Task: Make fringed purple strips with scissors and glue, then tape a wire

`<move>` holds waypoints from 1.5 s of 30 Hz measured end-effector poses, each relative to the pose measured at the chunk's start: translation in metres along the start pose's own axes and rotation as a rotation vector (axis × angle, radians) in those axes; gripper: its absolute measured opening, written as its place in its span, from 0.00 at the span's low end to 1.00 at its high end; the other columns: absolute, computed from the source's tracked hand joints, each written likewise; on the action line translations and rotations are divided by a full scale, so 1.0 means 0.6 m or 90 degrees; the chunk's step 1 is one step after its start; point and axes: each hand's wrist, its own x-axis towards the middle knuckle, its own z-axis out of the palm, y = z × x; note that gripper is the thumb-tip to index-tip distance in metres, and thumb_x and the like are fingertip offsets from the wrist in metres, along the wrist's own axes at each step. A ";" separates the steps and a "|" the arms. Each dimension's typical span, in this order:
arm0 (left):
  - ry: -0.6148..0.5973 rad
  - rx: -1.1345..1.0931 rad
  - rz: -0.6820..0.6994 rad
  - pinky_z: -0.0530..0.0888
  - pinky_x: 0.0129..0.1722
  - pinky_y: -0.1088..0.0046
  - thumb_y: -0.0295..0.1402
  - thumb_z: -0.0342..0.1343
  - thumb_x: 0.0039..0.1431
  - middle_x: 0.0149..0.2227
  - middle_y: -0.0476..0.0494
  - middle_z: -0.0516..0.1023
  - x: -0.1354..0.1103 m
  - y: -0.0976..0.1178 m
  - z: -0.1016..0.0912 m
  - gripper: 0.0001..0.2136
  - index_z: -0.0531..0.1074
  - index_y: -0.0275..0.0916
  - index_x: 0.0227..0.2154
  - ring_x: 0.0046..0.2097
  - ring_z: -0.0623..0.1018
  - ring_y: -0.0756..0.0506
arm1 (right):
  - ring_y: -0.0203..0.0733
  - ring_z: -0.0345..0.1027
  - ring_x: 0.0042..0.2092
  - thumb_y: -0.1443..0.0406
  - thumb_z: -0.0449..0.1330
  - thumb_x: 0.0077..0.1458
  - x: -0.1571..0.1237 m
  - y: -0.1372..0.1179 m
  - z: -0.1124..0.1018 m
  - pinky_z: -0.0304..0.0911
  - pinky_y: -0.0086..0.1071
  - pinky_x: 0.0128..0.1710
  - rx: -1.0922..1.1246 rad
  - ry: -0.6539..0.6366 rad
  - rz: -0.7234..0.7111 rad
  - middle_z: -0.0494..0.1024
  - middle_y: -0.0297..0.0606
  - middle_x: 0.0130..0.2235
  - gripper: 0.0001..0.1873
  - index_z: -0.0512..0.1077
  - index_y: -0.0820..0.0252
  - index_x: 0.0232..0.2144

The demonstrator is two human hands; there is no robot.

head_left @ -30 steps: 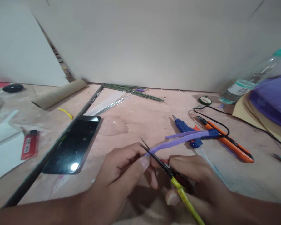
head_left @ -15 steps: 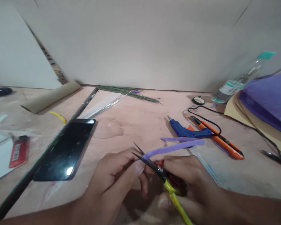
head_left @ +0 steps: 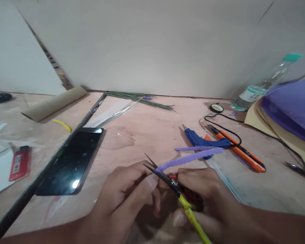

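Between thumb and fingers, my left hand (head_left: 132, 193) pinches one end of a narrow purple strip (head_left: 190, 158), which looks soft, like felt or crepe paper. The strip reaches away to the right over my other hand. My right hand (head_left: 205, 193) grips scissors (head_left: 174, 184) with dark blades and a yellow handle. The blades are parted slightly and lie across the strip right by my left thumb. A second thin purple strip (head_left: 184, 148) extends behind the first, beside a blue glue gun (head_left: 205, 140).
An orange utility knife (head_left: 244, 154), a tape roll (head_left: 216, 108), a water bottle (head_left: 259, 86) and purple sheets (head_left: 292, 108) are at right. A phone (head_left: 71, 162), red lighter (head_left: 19, 164) and cardboard tube (head_left: 56, 103) are at left. Green stems (head_left: 142, 100) lie along the back panel.
Almost nothing differs. The view has shifted slightly, and the purple strip's free end sits a touch higher. Both hands keep their hold.
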 end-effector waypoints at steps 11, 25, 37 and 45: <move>0.005 0.022 0.014 0.77 0.38 0.77 0.37 0.53 0.79 0.28 0.49 0.81 -0.001 -0.003 0.000 0.21 0.79 0.40 0.28 0.26 0.73 0.52 | 0.31 0.54 0.26 0.37 0.61 0.67 -0.004 0.012 0.003 0.49 0.30 0.27 0.034 0.042 -0.012 0.63 0.27 0.24 0.36 0.65 0.59 0.23; 0.028 -0.055 -0.018 0.76 0.33 0.82 0.34 0.57 0.77 0.28 0.50 0.83 0.012 0.005 0.001 0.15 0.83 0.41 0.34 0.28 0.78 0.53 | 0.34 0.58 0.28 0.39 0.62 0.68 -0.003 0.009 -0.002 0.53 0.31 0.29 0.075 0.013 0.037 0.67 0.30 0.25 0.32 0.73 0.60 0.26; 0.018 0.007 0.033 0.74 0.32 0.83 0.34 0.55 0.78 0.28 0.53 0.81 0.008 0.011 0.002 0.17 0.81 0.41 0.30 0.25 0.72 0.55 | 0.35 0.55 0.27 0.37 0.56 0.70 -0.003 -0.002 0.000 0.50 0.33 0.29 -0.013 0.013 -0.012 0.64 0.30 0.25 0.34 0.73 0.59 0.29; 0.018 0.101 0.078 0.76 0.36 0.83 0.31 0.53 0.77 0.27 0.53 0.81 0.005 0.006 0.002 0.20 0.80 0.39 0.27 0.23 0.72 0.57 | 0.33 0.55 0.27 0.37 0.59 0.69 -0.004 0.003 0.000 0.48 0.32 0.28 -0.004 0.035 -0.024 0.64 0.29 0.24 0.35 0.72 0.60 0.26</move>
